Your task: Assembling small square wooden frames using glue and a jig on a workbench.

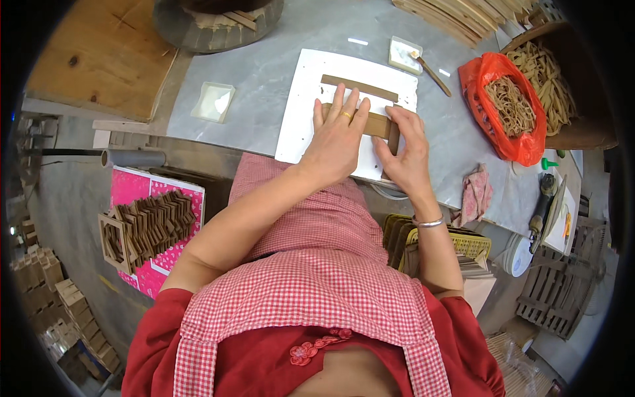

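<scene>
On the edge of the grey table lies a white board with brown wooden strips on it. One long strip lies apart at the far side, and a wider brown wooden piece lies nearer me. My left hand rests flat, fingers spread, over the left part of the wider piece. My right hand is closed with thumb and forefinger about a short wooden strip, which stands crosswise at the right end of the wider piece. My fingers partly hide the pieces' joins.
Square dishes hold whitish stuff; a brush leans on the right one. A red plastic bag of rubber bands, a pink cloth and a heat-gun-like tool are rightward. Wooden frames stand at lower left.
</scene>
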The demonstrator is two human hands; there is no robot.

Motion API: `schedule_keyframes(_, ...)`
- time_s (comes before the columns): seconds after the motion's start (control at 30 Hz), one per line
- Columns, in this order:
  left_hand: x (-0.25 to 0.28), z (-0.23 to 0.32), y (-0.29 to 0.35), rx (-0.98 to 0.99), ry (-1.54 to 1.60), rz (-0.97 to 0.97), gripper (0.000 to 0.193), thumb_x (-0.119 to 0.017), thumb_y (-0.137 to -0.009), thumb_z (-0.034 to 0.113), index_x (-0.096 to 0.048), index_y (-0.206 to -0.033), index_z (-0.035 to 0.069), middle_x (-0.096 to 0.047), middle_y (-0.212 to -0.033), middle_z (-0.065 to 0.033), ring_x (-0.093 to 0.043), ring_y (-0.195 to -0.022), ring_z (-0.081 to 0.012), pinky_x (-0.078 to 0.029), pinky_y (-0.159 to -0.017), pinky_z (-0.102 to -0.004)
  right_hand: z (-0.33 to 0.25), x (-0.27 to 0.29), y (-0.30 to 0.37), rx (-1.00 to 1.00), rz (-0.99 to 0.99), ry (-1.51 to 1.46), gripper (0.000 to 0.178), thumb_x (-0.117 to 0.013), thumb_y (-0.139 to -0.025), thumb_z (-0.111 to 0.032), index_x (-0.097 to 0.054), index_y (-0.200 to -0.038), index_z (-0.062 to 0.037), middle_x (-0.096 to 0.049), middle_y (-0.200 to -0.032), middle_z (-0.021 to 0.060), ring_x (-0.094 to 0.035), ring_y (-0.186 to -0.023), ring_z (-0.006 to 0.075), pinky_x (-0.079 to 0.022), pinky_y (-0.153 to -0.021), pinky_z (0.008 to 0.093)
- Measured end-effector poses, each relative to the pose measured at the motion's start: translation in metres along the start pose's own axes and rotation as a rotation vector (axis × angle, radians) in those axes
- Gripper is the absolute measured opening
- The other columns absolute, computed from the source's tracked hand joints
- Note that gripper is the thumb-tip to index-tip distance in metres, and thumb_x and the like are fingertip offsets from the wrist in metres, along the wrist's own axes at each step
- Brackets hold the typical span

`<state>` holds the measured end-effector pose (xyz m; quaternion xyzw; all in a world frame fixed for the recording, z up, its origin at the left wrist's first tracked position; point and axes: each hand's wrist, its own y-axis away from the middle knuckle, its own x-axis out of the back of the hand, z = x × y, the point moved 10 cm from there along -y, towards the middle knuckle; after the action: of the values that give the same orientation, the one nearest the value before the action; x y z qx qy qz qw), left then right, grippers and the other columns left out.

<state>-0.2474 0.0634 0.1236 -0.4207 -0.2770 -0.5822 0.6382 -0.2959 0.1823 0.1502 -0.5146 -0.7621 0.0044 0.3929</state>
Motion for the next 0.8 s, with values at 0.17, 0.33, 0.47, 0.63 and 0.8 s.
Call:
schedule_keyframes(0.17, 0.007, -0.002, 0.003, 0.003, 0.122, -0.031, 0.074, -0.050, -0.084, -0.008, -0.033, -0.155, -0.001, -0.022, -0.164, -0.0280, -0.012, -0.155, -0.0463, -0.008, -0.120, -0.0678, -0.002, 0.000, 0.003, 0.001, 0.034, 0.022, 0.048, -0.081, -0.074, -0.006, -0.067, -0.119, -0.0002, -0.062, -0.121, 0.0148, -0.056, -0.114, 0.0339, -0.048, -0.099, 0.0405)
schedule_keyframes(0.33, 0.038, -0.039, 0.012, 0.086, 0.551, 0.104, 0.079, -0.045, -0.080, -0.010, -0.032, -0.157, 0.002, -0.020, -0.166, -0.0247, -0.014, -0.157, -0.0396, -0.012, -0.124, -0.0582, 0.000, -0.002, 0.005, 0.016, 0.005, 0.074, 0.046, -0.083, -0.074, -0.005, -0.068, -0.117, -0.0011, -0.062, -0.121, 0.0142, -0.056, -0.113, 0.0335, -0.049, -0.096, 0.0404)
schedule_keyframes(0.47, 0.051, -0.060, 0.027, 0.166, 0.384, 0.148, 0.070, -0.051, -0.087, -0.001, -0.032, -0.154, -0.006, -0.022, -0.165, -0.0267, -0.015, -0.155, -0.0434, -0.018, -0.122, -0.0589, -0.002, -0.003, -0.001, 0.021, -0.005, 0.105, 0.045, -0.082, -0.074, -0.005, -0.068, -0.116, -0.0010, -0.062, -0.121, 0.0140, -0.056, -0.112, 0.0334, -0.050, -0.095, 0.0403)
schedule_keyframes(0.63, 0.037, -0.038, 0.031, 0.117, -0.204, -0.009, 0.070, -0.058, -0.095, 0.017, -0.031, -0.153, -0.009, -0.024, -0.166, -0.0229, -0.020, -0.155, -0.0405, -0.021, -0.122, -0.0582, -0.004, -0.006, -0.007, 0.040, -0.014, 0.074, 0.044, -0.081, -0.075, -0.005, -0.068, -0.116, 0.0002, -0.062, -0.121, 0.0144, -0.056, -0.112, 0.0344, -0.049, -0.095, 0.0410)
schedule_keyframes(0.8, 0.041, -0.036, 0.029, 0.086, -0.250, -0.058, 0.069, -0.061, -0.097, 0.030, -0.038, -0.150, -0.007, -0.028, -0.164, -0.0224, -0.021, -0.154, -0.0409, -0.019, -0.119, -0.0654, -0.001, 0.005, 0.003, 0.034, 0.009, 0.090, 0.043, -0.080, -0.074, -0.003, -0.067, -0.116, 0.0014, -0.061, -0.120, 0.0175, -0.056, -0.112, 0.0366, -0.047, -0.099, 0.0429)
